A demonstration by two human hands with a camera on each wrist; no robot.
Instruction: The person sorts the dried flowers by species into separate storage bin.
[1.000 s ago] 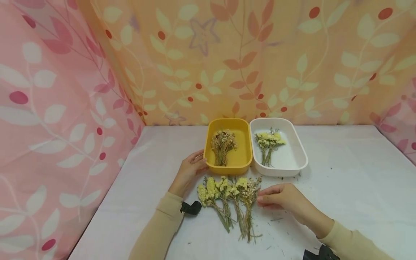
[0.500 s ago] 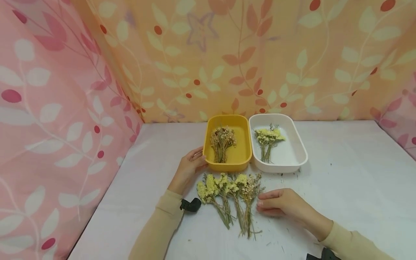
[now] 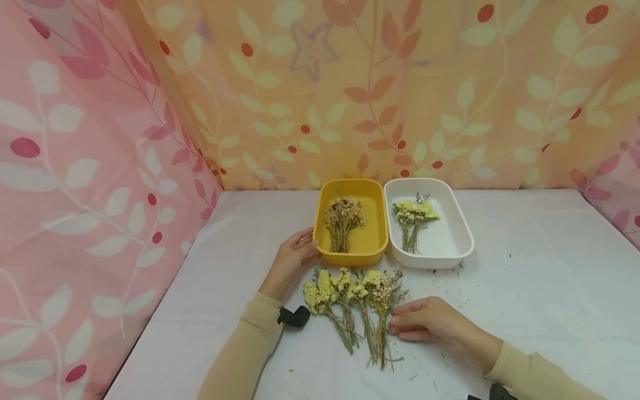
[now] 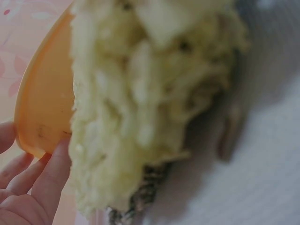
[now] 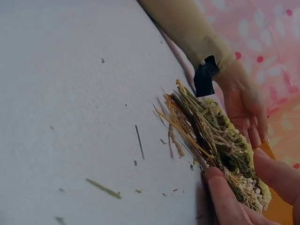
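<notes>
My left hand (image 3: 292,258) touches the left front corner of the yellow tray (image 3: 367,241), its fairly straight fingers against the outer wall. A small bundle of dried brown flowers (image 3: 343,219) lies inside that tray. In front of the trays, several tied bunches of dried flowers lie in a row: yellow ones (image 3: 324,291) at left, a pale one (image 3: 384,300) at the right end. My right hand (image 3: 430,322) is beside this pale bunch, fingertips at its stems. In the right wrist view, thumb and fingers stand apart about the bunch (image 5: 243,192).
A white tray (image 3: 450,239) stands against the yellow one's right side, with yellow dried flowers (image 3: 414,219) in it. Bits of stem (image 5: 103,188) are scattered on the white tabletop (image 3: 540,289). Patterned curtains (image 3: 440,94) hang behind and at both sides.
My right hand has moved slightly down and left, from the blossoms of the pale bunch toward its stems. The left hand stays at the yellow tray. The view has shifted slightly.
</notes>
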